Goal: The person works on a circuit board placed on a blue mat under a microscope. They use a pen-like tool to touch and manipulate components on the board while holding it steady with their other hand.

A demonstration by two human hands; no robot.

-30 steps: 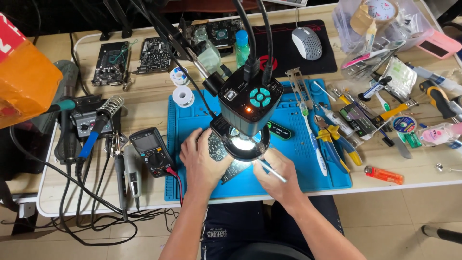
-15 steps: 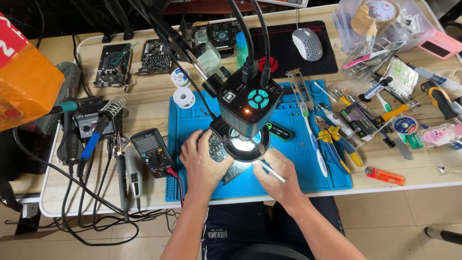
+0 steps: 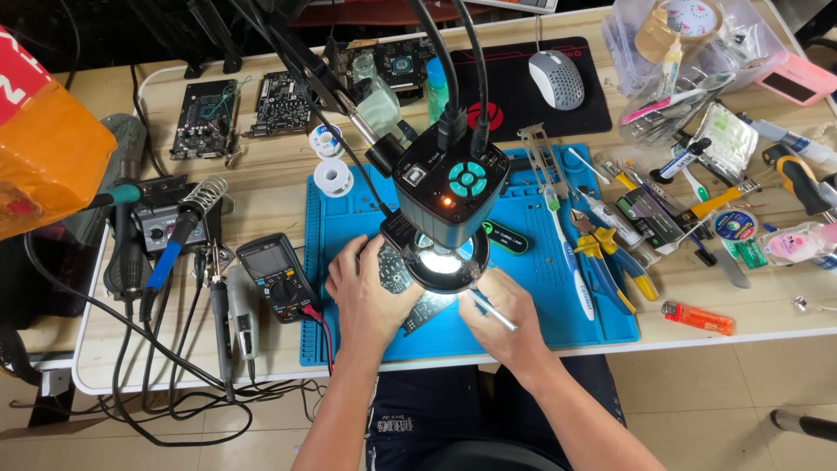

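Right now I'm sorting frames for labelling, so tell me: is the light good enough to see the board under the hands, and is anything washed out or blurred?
Head view: sharp, evenly lit bench; the ring light under the microscope glares white, washing out the circuit board beneath it; left hand and right hand, holding a thin tool, hide the rest.

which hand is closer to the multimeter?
Left. The left hand rests on the circuit board just right of the multimeter; the right hand, holding a slim tool, is farther right.
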